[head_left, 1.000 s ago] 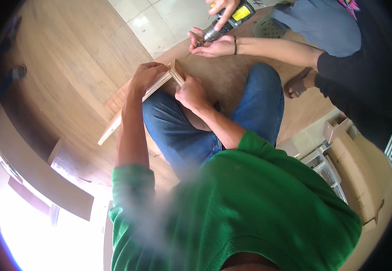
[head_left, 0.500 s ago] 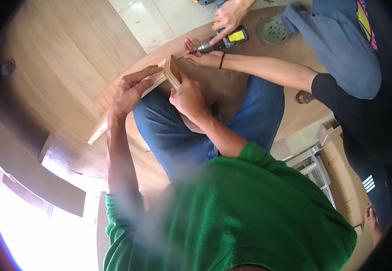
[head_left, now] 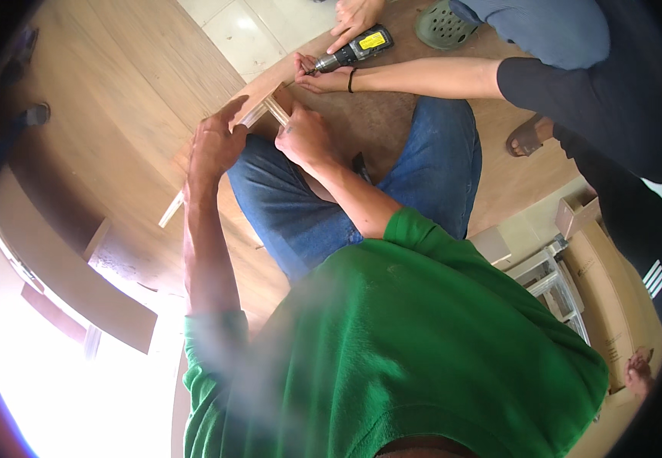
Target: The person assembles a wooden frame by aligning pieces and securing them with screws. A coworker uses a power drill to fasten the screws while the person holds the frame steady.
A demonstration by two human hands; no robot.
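Two wooden boards meet at a corner above my knees. My left hand point(head_left: 215, 149) is closed on the long board point(head_left: 253, 116), whose other end slants down to the left past my wrist. Gripping the short board point(head_left: 277, 111) close to the joint is my right hand point(head_left: 304, 137), its thumb side up against the edge. Just beyond the corner, a co-worker holds a black and yellow cordless drill point(head_left: 358, 49) with one hand point(head_left: 355, 17) on it. The co-worker's other hand point(head_left: 323, 79) is around the drill's chuck end, and the tip there is partly hidden.
A green clog point(head_left: 444, 27) and a sandaled foot point(head_left: 526, 137) are at the right, near the co-worker's legs. A cardboard box point(head_left: 602, 282) and a clear-sided rack point(head_left: 552, 286) stand behind my right side. Long pale panels point(head_left: 79, 275) lie at the left.
The boards' corner has tipped a little in my hands, and my left hand has settled lower along the long board. The co-worker's drill and hands have shifted left, closer to the corner.
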